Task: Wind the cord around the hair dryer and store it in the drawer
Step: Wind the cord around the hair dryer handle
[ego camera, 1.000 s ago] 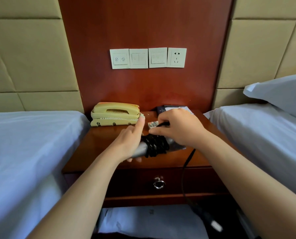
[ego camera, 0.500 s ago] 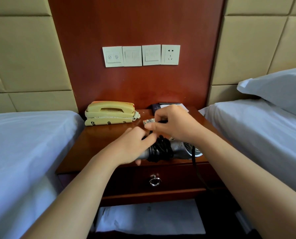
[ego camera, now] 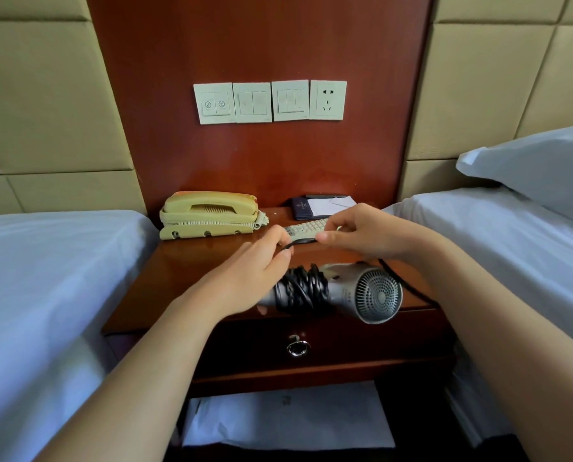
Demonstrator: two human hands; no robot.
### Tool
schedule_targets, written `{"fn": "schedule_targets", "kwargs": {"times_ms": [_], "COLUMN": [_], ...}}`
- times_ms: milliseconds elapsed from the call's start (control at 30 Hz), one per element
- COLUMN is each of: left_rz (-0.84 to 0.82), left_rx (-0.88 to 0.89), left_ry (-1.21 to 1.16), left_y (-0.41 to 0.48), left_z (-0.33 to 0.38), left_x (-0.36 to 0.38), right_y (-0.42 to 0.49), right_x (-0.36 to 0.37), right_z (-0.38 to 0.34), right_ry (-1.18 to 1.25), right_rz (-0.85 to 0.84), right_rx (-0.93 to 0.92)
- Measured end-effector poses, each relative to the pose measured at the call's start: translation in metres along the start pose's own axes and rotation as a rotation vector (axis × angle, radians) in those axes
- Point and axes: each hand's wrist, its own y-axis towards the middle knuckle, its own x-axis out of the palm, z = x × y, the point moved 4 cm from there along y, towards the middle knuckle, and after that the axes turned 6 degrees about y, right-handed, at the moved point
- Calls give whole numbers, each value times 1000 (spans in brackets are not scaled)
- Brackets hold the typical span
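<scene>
A silver hair dryer (ego camera: 355,291) lies on its side at the front edge of the wooden nightstand (ego camera: 191,265), its grille facing me on the right. Black cord (ego camera: 303,290) is wound in several turns around its handle. My left hand (ego camera: 258,271) rests over the handle end and pinches a stretch of cord between its fingertips. My right hand (ego camera: 365,233) pinches the same stretch just above the dryer; the cord spans the two hands. More cord runs off to the right under my right wrist. The drawer (ego camera: 311,341) below is closed, with a ring pull (ego camera: 297,346).
A yellow telephone (ego camera: 210,215) sits at the back left of the nightstand. A remote control (ego camera: 306,228) and a dark folder with paper (ego camera: 321,206) lie behind my hands. Beds with white sheets flank both sides; a pillow (ego camera: 538,165) is at right. Wall switches and a socket (ego camera: 327,100) hang above.
My hands have lifted off the dryer and drawn a stretch of cord taut between them. The dryer's grille end and the remote are now uncovered.
</scene>
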Motion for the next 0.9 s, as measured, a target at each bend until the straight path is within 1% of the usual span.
{"fn": "schedule_targets", "kwargs": {"times_ms": [167,267,333,433,567,633,733,800,900], "left_rz": [46,39,30,51,18,15,27,55,133], "left_rx": [32,-15,-48,-59,-65,-85,-116,-144,-198], "left_ry": [-95,-201,-285,-343,-447,-521,-621,-659,-727], "left_y": [-2,-1,-1,0,2,4,3,3,6], "left_z": [-1,-5,-8,-9,-11,-14,-17,-19,-25], "left_x": [3,2,1,0,1,1,1,1,2], "right_y": [-6,-6,-7,-9,-10,-9,-5,-3,-3], "right_x": [-6,-4,-3,-3,-2,1,3,6,13], "right_z": [26,40,47,50,59,60,67,71,71], "right_ry": [153,236,358,455,480,481,516,515,508], "right_rz": [-61,-110,-141,-167,-84,-67,6,1,-59], "right_rx": [97,117,131,131,152,164,198,215,238]}}
